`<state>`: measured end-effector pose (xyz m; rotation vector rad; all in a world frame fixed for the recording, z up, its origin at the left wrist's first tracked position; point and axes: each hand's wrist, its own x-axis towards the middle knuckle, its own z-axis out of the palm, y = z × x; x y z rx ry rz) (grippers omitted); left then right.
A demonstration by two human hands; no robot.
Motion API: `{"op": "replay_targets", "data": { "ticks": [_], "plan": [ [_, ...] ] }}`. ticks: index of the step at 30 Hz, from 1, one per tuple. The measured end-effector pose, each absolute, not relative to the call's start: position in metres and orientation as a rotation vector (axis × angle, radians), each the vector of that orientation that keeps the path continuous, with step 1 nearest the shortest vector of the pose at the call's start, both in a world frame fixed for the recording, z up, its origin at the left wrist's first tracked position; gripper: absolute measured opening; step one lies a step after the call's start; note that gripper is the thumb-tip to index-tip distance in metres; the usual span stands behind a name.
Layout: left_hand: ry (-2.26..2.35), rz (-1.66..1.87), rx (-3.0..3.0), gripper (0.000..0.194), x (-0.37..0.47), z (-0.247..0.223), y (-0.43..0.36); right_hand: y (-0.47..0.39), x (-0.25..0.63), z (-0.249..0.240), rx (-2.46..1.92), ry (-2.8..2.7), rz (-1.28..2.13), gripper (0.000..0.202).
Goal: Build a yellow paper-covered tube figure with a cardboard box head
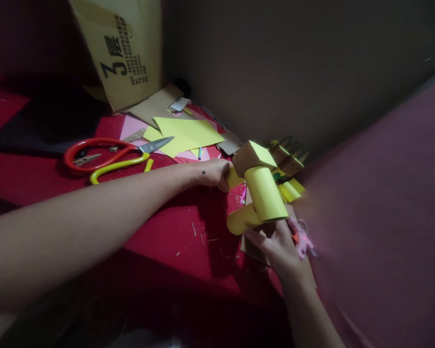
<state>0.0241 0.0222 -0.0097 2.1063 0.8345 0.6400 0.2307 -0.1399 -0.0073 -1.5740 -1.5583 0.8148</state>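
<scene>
A paper model of yellow rolled tubes (266, 193) with a box-shaped top (255, 157) of yellow paper and brown cardboard is held up off the red surface. Below it, my right hand (281, 249) grips its lower end, thumb against the sideways yellow tube (242, 219). My left hand (213, 174) is closed on a yellow paper piece (235, 179) at the model's left side. Whether that piece is joined to the model, I cannot tell. Part of the right fingers is hidden behind the tubes.
Red-and-yellow-handled scissors (119, 154) lie left, near yellow paper sheets (188, 133) and pink scraps. A cardboard box (130, 53) stands behind. A pink hot glue gun (300, 239) is right of my right hand. Small cardboard pieces (290, 162) lie beyond the model on the red cloth (159, 270).
</scene>
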Motion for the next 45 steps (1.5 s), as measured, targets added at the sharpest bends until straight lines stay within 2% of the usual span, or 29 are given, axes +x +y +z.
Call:
{"op": "replay_targets", "data": {
  "ticks": [3,9,13,20,28,31,37,39,41,45],
  "plan": [
    [0.827,0.663,2.114,0.031,0.025,-0.01,0.022,-0.144,0.231,-0.001,-1.572,-1.593,0.717,0.04],
    [0.805,0.68,2.117,0.029,0.026,-0.012,0.023,-0.158,0.217,0.006,-1.469,-1.648,0.342,0.083],
    [0.785,0.667,2.112,0.033,0.027,-0.013,0.025,-0.163,0.206,0.009,-1.379,-1.668,0.295,0.095],
    [0.784,0.654,2.085,0.037,0.027,-0.015,0.026,-0.16,0.2,0.02,-1.305,-1.687,0.251,0.092],
    [0.719,0.62,2.052,0.038,0.024,-0.016,0.03,-0.169,0.208,0.029,-1.044,-1.475,0.249,0.055],
    [0.695,0.641,2.04,0.04,0.024,-0.016,0.03,-0.172,0.208,0.026,-1.073,-1.506,0.238,0.06],
    [0.736,0.695,2.017,0.043,0.03,-0.02,0.03,-0.162,0.209,0.008,-1.379,-1.648,0.222,0.097],
    [0.768,0.697,2.019,0.042,0.032,-0.021,0.03,-0.157,0.209,0.001,-1.477,-1.622,0.229,0.102],
    [0.785,0.69,2.023,0.041,0.033,-0.022,0.031,-0.151,0.21,-0.005,-1.512,-1.582,0.23,0.099],
    [0.825,0.679,2.03,0.04,0.033,-0.022,0.031,-0.144,0.21,-0.011,-1.452,-1.56,0.261,0.083]
  ]
}}
